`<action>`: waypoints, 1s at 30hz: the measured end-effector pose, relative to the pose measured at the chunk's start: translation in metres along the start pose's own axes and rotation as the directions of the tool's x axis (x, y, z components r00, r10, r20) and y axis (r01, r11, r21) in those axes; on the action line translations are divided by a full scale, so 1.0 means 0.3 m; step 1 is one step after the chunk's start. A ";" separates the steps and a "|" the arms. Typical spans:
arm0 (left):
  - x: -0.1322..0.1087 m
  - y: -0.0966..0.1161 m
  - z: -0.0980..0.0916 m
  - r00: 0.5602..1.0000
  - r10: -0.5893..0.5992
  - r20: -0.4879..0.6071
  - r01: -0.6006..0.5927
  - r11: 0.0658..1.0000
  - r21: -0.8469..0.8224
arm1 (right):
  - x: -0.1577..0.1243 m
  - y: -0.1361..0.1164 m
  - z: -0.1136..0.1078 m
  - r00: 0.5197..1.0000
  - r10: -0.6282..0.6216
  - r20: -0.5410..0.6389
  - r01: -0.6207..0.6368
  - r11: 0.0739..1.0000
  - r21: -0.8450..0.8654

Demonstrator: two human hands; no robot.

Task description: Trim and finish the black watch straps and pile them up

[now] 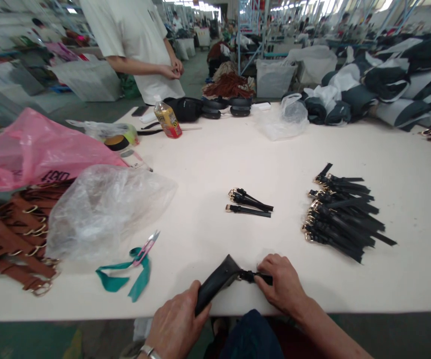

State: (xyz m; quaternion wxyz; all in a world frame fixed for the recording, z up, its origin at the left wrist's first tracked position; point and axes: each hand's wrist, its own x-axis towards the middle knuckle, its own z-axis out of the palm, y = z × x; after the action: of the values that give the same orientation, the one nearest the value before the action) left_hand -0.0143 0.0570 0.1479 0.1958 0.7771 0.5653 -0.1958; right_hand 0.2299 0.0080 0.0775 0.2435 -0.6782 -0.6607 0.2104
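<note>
My left hand (180, 319) is closed round a flat black leather piece (217, 281) near the table's front edge, tilted up to the right. Between thumb and fingers my right hand (283, 284) grips a short black buckle strap (248, 275). The strap's buckle end meets the upper right part of the leather piece; whether it is threaded through cannot be made out. Ahead of my hands lie a few loose black buckle straps (251, 202) with gold buckles. To their right is a larger pile of the same black straps (342, 214).
Pink-handled scissors (146, 249) wrapped with green cloth lie at left, near a clear plastic bag (107, 209) and brown straps (21, 234). A bottle (167, 119) stands at the back of the white table (208, 169). Behind it stands a person (136, 45); dark bundles (372, 89) fill the back right.
</note>
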 end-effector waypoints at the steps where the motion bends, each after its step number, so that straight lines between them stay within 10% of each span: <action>1: -0.003 -0.008 0.001 1.000 -0.004 -0.004 0.004 1.000 0.001 | -0.006 -0.006 -0.005 0.999 0.032 0.038 -0.030 0.999 -0.040; 9: -0.028 -0.034 -0.014 0.999 -0.033 0.019 0.034 0.998 -0.046 | -0.009 -0.014 0.031 0.990 0.120 0.070 -0.117 0.992 -0.044; 20: -0.042 -0.010 -0.020 0.997 0.008 0.080 -0.007 1.000 -0.015 | 0.052 -0.054 0.101 0.995 -0.091 0.027 0.085 0.980 0.178; 30: -0.037 -0.019 0.019 0.999 0.005 0.052 -0.003 0.999 -0.040 | 0.037 -0.059 0.090 0.993 -0.108 -0.048 0.109 0.993 0.036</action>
State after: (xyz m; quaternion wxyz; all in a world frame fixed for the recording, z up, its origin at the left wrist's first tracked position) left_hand -0.0233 0.0469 0.1485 0.2266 0.7687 0.5622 -0.2043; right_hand 0.2000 0.0205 0.0673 0.2826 -0.6411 -0.6867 0.1939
